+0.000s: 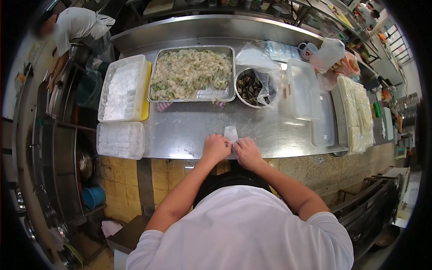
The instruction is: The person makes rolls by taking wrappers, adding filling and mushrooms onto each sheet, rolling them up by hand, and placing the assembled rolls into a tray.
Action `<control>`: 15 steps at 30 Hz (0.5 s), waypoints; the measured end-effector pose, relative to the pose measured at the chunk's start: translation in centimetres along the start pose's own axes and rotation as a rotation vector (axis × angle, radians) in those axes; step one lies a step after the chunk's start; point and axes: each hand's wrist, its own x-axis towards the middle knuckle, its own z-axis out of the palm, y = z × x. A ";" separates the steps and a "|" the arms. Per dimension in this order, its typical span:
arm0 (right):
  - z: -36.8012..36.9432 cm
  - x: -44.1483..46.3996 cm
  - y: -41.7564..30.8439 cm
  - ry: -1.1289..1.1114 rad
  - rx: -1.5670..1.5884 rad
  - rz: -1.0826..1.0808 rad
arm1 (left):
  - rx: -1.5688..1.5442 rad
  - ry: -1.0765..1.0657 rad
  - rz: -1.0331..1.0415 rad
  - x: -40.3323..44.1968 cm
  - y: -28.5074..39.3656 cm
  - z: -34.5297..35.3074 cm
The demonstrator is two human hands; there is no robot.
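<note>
My left hand (pixel 217 147) and my right hand (pixel 247 150) meet at the front edge of the steel table (pixel 189 130). Both pinch a small white wrapper (pixel 231 134), whose far part lies flat on the steel. Its near edge is between my fingertips, and any filling is hidden. Beyond my hands, a metal tray (pixel 234 72) holds a pale chopped mixture (pixel 191 72) with green bits. To its right stands a round metal bowl (pixel 240 99) of dark pieces, partly covered by plastic.
Left are two plastic containers (pixel 104 96) of white floury items, one on a yellow tray (pixel 146 110). Right are clear containers (pixel 302 92) and a white basket (pixel 344 117) with wrapped pale packs. A person (pixel 76 27) bends at the far left.
</note>
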 end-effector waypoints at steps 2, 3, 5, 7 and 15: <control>0.9 -0.2 0.8 -0.038 0.001 -0.017 | -0.105 0.148 0.078 -0.5 -0.4 -0.2; 0.9 0.0 1.2 -0.062 0.013 -0.017 | -0.112 0.127 0.172 -0.8 -0.6 -0.7; 1.0 -0.1 1.6 -0.083 0.046 0.000 | -0.130 0.077 0.359 -1.5 -1.0 -1.5; 0.9 0.1 1.7 -0.078 0.092 0.021 | -0.092 0.097 0.401 -1.6 -2.2 -0.3; 0.9 0.9 2.4 -0.003 0.144 0.018 | -0.111 0.262 0.385 -1.1 -3.1 1.1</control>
